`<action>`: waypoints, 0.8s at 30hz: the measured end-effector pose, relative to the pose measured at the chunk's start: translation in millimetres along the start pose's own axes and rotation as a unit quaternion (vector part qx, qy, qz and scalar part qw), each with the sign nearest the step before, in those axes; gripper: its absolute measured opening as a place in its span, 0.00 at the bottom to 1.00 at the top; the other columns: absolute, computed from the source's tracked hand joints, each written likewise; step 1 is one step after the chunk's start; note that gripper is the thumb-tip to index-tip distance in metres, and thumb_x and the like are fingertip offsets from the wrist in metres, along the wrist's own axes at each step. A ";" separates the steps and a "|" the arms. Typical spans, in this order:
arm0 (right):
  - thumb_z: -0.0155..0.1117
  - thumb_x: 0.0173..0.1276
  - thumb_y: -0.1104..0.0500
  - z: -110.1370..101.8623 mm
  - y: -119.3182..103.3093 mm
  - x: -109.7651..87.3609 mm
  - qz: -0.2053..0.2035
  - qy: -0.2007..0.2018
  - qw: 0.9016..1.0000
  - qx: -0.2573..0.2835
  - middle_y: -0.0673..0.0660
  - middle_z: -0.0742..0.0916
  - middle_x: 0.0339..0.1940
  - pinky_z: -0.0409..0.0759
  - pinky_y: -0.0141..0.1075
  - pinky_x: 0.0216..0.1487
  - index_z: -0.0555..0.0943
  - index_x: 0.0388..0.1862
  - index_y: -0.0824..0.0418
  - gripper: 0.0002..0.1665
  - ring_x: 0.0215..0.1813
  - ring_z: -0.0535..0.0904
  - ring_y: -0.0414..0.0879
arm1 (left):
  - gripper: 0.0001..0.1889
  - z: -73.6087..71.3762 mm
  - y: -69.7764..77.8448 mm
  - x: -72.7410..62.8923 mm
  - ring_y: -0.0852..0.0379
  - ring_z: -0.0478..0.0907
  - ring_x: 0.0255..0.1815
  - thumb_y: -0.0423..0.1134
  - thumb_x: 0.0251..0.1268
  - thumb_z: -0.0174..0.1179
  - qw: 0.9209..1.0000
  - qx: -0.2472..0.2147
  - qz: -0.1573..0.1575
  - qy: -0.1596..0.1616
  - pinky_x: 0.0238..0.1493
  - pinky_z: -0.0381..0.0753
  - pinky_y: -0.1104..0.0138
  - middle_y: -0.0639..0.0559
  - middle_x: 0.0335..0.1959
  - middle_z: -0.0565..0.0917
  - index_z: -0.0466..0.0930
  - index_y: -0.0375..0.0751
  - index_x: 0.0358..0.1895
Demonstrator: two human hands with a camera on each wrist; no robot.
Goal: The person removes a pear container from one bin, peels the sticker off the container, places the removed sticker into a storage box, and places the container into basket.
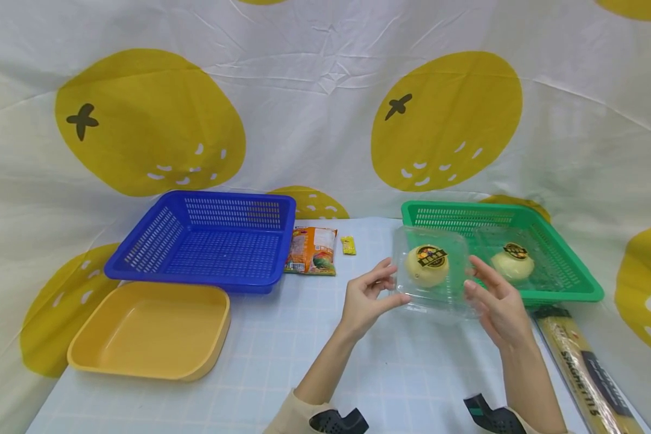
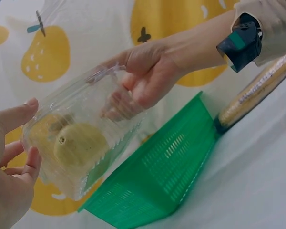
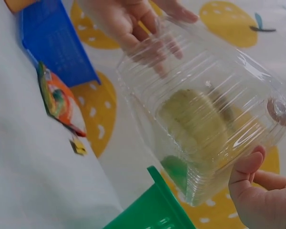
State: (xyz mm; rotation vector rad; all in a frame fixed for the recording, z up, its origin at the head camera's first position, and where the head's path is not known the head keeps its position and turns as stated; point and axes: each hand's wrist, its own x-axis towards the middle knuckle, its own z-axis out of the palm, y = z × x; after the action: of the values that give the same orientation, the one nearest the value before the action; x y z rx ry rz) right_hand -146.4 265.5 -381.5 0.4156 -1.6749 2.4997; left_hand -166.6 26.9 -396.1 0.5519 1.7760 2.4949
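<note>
A clear plastic clamshell box with a pale round bun inside hangs above the table, in front of the green basket. A black-and-gold label sits on its lid. My left hand pinches the box's left side, thumb along the near edge. On the opposite side, the fingers and thumb of my right hand hold the box's edge. Both wrist views show the bun through the ribbed plastic. A second clear box with a similar labelled bun lies in the green basket.
A blue basket stands at the left, behind a yellow tray. Between the baskets lie an orange snack packet and a small yellow sachet. A spaghetti pack lies along the right edge. A fruit-print cloth hangs behind.
</note>
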 end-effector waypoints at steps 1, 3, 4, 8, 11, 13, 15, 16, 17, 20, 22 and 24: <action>0.47 0.68 0.76 0.9 0.8 -0.2 0.000 0.001 1.000 0.000 0.54 0.74 0.46 0.76 0.23 0.32 0.70 0.65 0.60 0.28 0.34 0.77 0.36 | 0.25 -0.8 0.3 -1.0 0.59 0.75 0.44 0.21 0.47 0.67 1.000 -0.001 0.000 0.001 0.53 0.75 0.71 0.39 0.65 0.69 0.75 0.22 0.53; 0.48 0.68 0.76 2.8 2.4 -0.6 0.001 0.005 1.000 -0.001 0.53 0.74 0.46 0.76 0.23 0.31 0.71 0.65 0.60 0.27 0.34 0.77 0.36 | 0.25 -2.7 0.8 -2.7 0.57 0.76 0.47 0.22 0.47 0.68 1.000 0.000 -0.002 0.004 0.54 0.75 0.70 0.39 0.66 0.69 0.75 0.23 0.53; 0.48 0.68 0.76 3.8 3.1 -0.7 0.002 0.007 1.000 -0.001 0.53 0.74 0.45 0.76 0.23 0.31 0.71 0.64 0.60 0.27 0.33 0.77 0.36 | 0.25 -3.8 1.1 -3.4 0.57 0.76 0.50 0.22 0.47 0.68 1.000 0.002 -0.003 0.006 0.55 0.74 0.70 0.40 0.66 0.69 0.75 0.23 0.53; 0.49 0.68 0.76 7.4 6.0 -0.2 0.005 0.009 1.000 -0.005 0.53 0.74 0.45 0.76 0.23 0.32 0.71 0.65 0.61 0.27 0.33 0.76 0.35 | 0.25 -7.9 2.5 -5.8 0.53 0.72 0.60 0.23 0.47 0.68 1.000 0.001 -0.006 0.011 0.56 0.73 0.70 0.41 0.66 0.69 0.76 0.24 0.53; 0.49 0.67 0.76 9.6 8.0 0.0 0.007 0.008 1.000 -0.006 0.54 0.73 0.46 0.76 0.23 0.32 0.69 0.65 0.62 0.28 0.33 0.76 0.35 | 0.26 -10.3 3.9 -7.3 0.53 0.71 0.60 0.23 0.47 0.68 1.000 -0.005 -0.003 0.009 0.55 0.74 0.71 0.39 0.66 0.69 0.75 0.23 0.53; 0.49 0.67 0.76 11.5 9.2 0.5 0.007 0.008 1.000 -0.004 0.54 0.73 0.46 0.76 0.23 0.32 0.69 0.65 0.63 0.28 0.33 0.76 0.35 | 0.26 -12.0 4.8 -8.6 0.54 0.73 0.57 0.23 0.46 0.69 1.000 -0.006 0.000 0.008 0.53 0.75 0.72 0.38 0.66 0.68 0.74 0.22 0.54; 0.49 0.67 0.76 13.7 10.6 1.1 0.008 0.008 1.000 -0.004 0.54 0.73 0.46 0.76 0.24 0.33 0.69 0.65 0.63 0.28 0.33 0.76 0.35 | 0.27 -14.2 5.3 -9.8 0.54 0.75 0.52 0.23 0.46 0.69 1.000 -0.008 0.003 0.009 0.52 0.75 0.73 0.37 0.66 0.68 0.74 0.21 0.54; 0.49 0.67 0.76 15.1 11.5 1.6 0.008 0.009 1.000 -0.004 0.54 0.73 0.46 0.76 0.24 0.33 0.69 0.66 0.63 0.28 0.33 0.76 0.35 | 0.27 -15.5 5.4 -10.4 0.55 0.75 0.51 0.22 0.45 0.69 1.000 -0.009 0.005 0.010 0.52 0.75 0.73 0.37 0.66 0.67 0.74 0.21 0.54; 0.49 0.67 0.76 16.4 12.4 2.1 0.008 0.009 1.000 -0.005 0.54 0.73 0.46 0.76 0.24 0.33 0.69 0.66 0.62 0.29 0.33 0.76 0.35 | 0.28 -16.9 5.2 -10.9 0.54 0.75 0.51 0.22 0.45 0.69 1.000 -0.008 0.006 0.011 0.52 0.75 0.73 0.37 0.66 0.67 0.74 0.20 0.54; 0.50 0.67 0.76 20.3 15.6 3.3 0.009 0.010 1.000 -0.004 0.55 0.72 0.47 0.76 0.24 0.33 0.69 0.66 0.62 0.29 0.33 0.76 0.36 | 0.27 -20.7 5.2 -11.8 0.52 0.73 0.56 0.22 0.45 0.69 1.000 -0.009 0.012 0.014 0.52 0.75 0.73 0.37 0.66 0.67 0.74 0.20 0.53; 0.50 0.66 0.76 21.9 17.3 3.7 0.009 0.011 1.000 -0.002 0.55 0.72 0.47 0.76 0.24 0.33 0.69 0.66 0.61 0.29 0.33 0.76 0.36 | 0.27 -22.8 5.0 -12.2 0.51 0.71 0.61 0.22 0.45 0.69 1.000 -0.012 0.013 0.014 0.51 0.75 0.73 0.37 0.66 0.67 0.74 0.20 0.53; 0.50 0.66 0.76 23.3 18.7 3.7 0.012 0.012 1.000 -0.001 0.55 0.72 0.47 0.76 0.24 0.33 0.69 0.66 0.61 0.29 0.33 0.76 0.36 | 0.27 -24.4 5.2 -12.8 0.49 0.68 0.64 0.22 0.45 0.69 1.000 -0.016 0.018 0.014 0.50 0.76 0.74 0.36 0.66 0.67 0.73 0.19 0.53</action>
State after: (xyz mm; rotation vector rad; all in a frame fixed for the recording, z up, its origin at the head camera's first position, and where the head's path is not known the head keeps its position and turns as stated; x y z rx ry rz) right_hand -150.4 236.6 -388.9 0.3653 -1.6836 2.5084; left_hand -161.0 -0.1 -401.8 0.5541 1.7478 2.5623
